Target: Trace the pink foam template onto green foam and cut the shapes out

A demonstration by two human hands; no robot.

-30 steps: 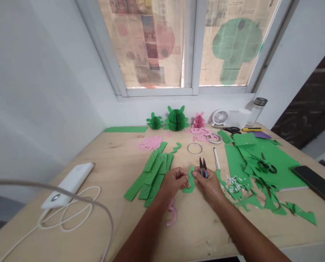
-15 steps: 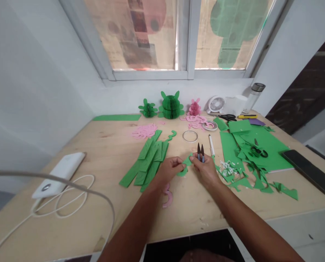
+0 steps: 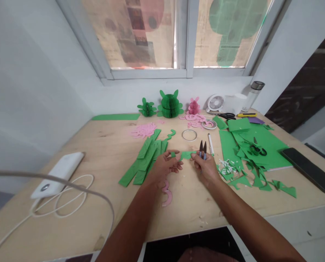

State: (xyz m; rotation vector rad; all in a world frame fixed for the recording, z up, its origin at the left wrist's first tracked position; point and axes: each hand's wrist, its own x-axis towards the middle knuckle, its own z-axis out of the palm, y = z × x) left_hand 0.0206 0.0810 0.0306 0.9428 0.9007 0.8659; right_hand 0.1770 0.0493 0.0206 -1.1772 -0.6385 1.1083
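My right hand is closed around a pair of small snips, their dark blades pointing up and away from me. Its thumb and forefinger also pinch a green paper piece. To the left of that piece, my left hand has its fingers spread, and a bit of green shows between them. Close by on the left lie stacked green paper strips with faint drawn lines. A wavy pink paper cutout rests below my left hand, and a wavy green cutout lies beyond it.
Green scraps, a phone and black-handled scissors lie to the right. A white pen and tape ring are ahead. Paper figures and a fan stand behind. A power bank with cable sits left.
My left hand has opened from its pinch on the green paper, its fingers spreading. The paper piece now stretches out flatter from my right hand, and the snips have shifted slightly right.
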